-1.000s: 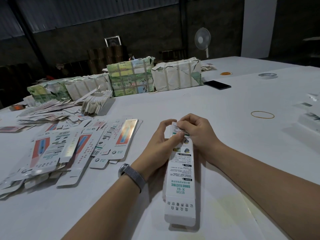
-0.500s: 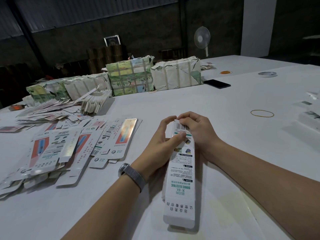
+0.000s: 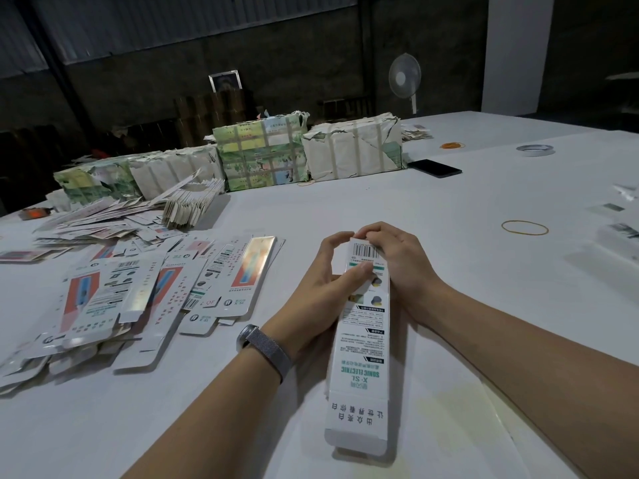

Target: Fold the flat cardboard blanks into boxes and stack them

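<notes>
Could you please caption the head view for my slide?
Both hands, left and right, close a long box's far end.

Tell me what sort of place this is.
Probably a small packing workshop or warehouse: a big white table, loose flat blanks, strapped paper-wrapped bundles, and both hands folding a box.

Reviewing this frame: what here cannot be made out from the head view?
- Far end flap of the box: covered by the fingers of the left hand and the right hand, so whether it is tucked shut is unclear.
- Small print on the box: too small to read.
- Items at the right edge: cut off and blurred.
- Lower flat blanks: buried under others in the pile.
</notes>
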`<state>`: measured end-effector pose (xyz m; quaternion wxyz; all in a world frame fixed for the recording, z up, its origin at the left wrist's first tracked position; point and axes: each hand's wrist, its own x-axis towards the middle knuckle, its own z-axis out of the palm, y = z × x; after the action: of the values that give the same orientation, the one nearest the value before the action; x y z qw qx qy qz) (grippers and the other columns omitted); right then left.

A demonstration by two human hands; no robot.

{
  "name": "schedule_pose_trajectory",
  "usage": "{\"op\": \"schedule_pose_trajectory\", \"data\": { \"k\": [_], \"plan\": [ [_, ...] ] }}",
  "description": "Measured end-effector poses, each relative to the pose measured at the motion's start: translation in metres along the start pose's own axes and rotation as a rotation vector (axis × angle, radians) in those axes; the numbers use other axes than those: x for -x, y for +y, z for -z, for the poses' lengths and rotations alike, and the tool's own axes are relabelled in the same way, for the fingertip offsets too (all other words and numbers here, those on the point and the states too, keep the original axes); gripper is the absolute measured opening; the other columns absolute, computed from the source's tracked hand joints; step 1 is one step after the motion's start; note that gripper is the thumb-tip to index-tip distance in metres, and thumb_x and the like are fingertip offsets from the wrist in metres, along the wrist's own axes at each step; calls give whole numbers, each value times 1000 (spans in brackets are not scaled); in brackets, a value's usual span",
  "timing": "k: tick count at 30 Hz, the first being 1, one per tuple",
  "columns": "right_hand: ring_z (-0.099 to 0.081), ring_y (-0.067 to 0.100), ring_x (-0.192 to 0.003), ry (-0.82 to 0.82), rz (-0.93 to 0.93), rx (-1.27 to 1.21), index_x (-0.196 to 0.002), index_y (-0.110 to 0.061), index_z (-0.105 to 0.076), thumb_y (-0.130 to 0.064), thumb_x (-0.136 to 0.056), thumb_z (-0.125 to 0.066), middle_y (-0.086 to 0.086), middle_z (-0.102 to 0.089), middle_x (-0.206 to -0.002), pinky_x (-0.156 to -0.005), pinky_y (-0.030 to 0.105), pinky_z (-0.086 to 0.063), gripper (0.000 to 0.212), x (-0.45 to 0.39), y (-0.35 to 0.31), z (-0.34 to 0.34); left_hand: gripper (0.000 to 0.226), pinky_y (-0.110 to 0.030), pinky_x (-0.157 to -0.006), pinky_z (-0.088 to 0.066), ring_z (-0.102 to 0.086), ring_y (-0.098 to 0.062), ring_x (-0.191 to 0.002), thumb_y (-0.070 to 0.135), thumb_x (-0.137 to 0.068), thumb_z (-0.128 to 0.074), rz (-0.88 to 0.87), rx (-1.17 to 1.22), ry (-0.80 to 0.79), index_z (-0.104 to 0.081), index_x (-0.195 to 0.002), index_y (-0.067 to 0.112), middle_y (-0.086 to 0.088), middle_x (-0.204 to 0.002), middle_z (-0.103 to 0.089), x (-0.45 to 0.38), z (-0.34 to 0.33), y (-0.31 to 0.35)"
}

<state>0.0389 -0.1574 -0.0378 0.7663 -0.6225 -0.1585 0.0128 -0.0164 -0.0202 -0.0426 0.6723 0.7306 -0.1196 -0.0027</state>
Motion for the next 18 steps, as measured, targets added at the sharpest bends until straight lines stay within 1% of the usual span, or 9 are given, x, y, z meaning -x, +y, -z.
{"op": "schedule_pose_trajectory", "data": {
  "k": [4,7,10,12,15,18],
  "plan": [
    [-65,16,-63,29,8,-17,-87,-16,-65,-10,-100,-46,1,-68,-70,-55,27,-54,24,1,1,-1,37,-29,-58,-57,-74,-23,-72,24,-101,-59,-18,8,25,-40,-128,39,-7,-94,-78,-1,0,-1],
    [-65,15,-59,40,-17,-23,-97,-21,-60,-14,-100,-45,5,-68,-78,-50,24,-51,16,3,1,-1,36,-31,-60,-57,-74,-24,-72,24,-101,-59,-42,28,69,-41,-127,40,-7,-93,-78,-3,1,-4],
    [-65,19,-59,-33,-15,3,-106,-26,-58,-14,-100,-46,9,-70,-86,-53,28,-53,18,4,1,-3,38,-35,-63,-58,-73,-27,-74,29,-98,-63,-73,58,122,-41,-126,39,-10,-93,-77,-4,2,-6],
    [-66,20,-60,-93,-9,15,-113,-27,-56,-14,-100,-49,10,-71,-88,-54,31,-54,20,5,1,-4,39,-35,-62,-58,-73,-27,-73,31,-94,-64,-97,86,145,-42,-125,38,-10,-91,-77,-5,2,-6],
    [-65,18,-58,-108,-6,7,-114,-30,-53,-16,-100,-53,9,-72,-84,-51,29,-53,21,6,0,-3,34,-33,-59,-58,-73,-26,-70,25,-99,-61,-118,110,152,-42,-124,35,-11,-89,-77,-5,3,-7],
    [-65,18,-56,-108,6,1,-111,-31,-51,-16,-100,-54,11,-71,-82,-50,27,-52,19,7,-1,-2,30,-35,-59,-58,-72,-27,-69,23,-100,-60,-114,109,153,-42,-122,33,-13,-89,-76,-5,4,-6]
  ]
}}
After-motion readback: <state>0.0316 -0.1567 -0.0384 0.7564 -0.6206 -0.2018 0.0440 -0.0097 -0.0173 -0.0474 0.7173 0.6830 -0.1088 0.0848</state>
